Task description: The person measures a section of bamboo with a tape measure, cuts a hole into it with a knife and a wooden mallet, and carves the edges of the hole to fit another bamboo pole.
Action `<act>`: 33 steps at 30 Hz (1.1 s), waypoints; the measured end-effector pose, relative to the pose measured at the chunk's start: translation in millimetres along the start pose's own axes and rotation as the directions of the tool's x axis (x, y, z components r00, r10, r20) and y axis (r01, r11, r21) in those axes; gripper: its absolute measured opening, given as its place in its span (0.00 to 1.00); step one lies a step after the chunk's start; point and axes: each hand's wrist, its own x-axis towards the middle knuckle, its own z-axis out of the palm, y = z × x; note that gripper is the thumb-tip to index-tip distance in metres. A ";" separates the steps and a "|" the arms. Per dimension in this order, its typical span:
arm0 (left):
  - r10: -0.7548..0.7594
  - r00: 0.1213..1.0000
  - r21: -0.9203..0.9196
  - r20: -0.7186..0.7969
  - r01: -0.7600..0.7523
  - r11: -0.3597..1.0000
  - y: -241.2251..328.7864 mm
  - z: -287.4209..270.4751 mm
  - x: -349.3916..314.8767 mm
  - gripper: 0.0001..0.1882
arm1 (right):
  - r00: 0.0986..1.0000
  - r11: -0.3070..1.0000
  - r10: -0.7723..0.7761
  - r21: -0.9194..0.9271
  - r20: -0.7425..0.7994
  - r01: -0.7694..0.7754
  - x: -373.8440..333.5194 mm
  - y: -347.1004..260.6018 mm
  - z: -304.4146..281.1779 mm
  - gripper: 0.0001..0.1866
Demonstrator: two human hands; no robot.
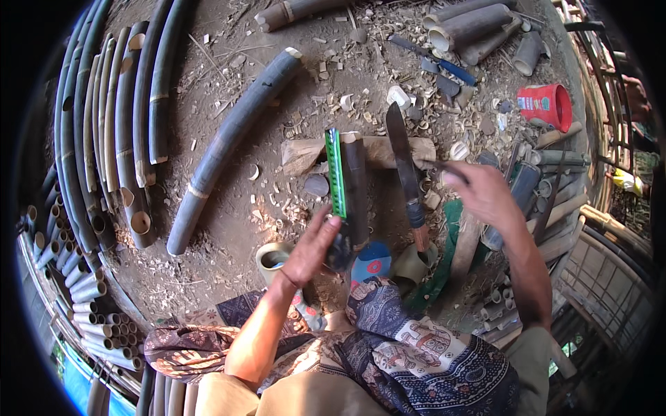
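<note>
Probably light, stiff green strip (336,173), best held where the left hand (311,248) pinches its near end; right hand (484,194), grip unclear.

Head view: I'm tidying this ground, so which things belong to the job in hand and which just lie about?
Likely in the job:
- green strip, in left hand
- dark thin item, in right hand, blurred
- dark bamboo length beside the strip
- large knife

Apparently lying about:
- red container
- blue-handled tool
- long bamboo pole
</note>
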 end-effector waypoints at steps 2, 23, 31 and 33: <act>-0.071 0.997 -0.209 -0.034 0.062 0.976 6.5 -19.9 -10.1 0.50 | 0.978 0.948 0.185 0.281 -0.100 -0.151 -8.7 5.5 -8.7 0.18; 0.803 0.506 0.940 -0.314 0.284 0.189 26.3 -160.5 53.6 0.42 | 0.910 0.938 0.285 0.283 -0.301 -0.200 -36.6 -12.4 175.1 0.41; 0.600 0.717 0.716 -0.355 -0.204 0.668 116.7 -184.1 23.3 0.24 | 0.837 0.782 0.522 0.483 -0.163 -0.393 -65.7 -3.3 160.0 0.31; 0.620 0.626 0.593 -0.473 -0.294 0.749 152.5 -150.5 -21.5 0.23 | 0.824 0.747 0.539 0.550 -0.174 -0.373 -77.0 1.2 154.7 0.28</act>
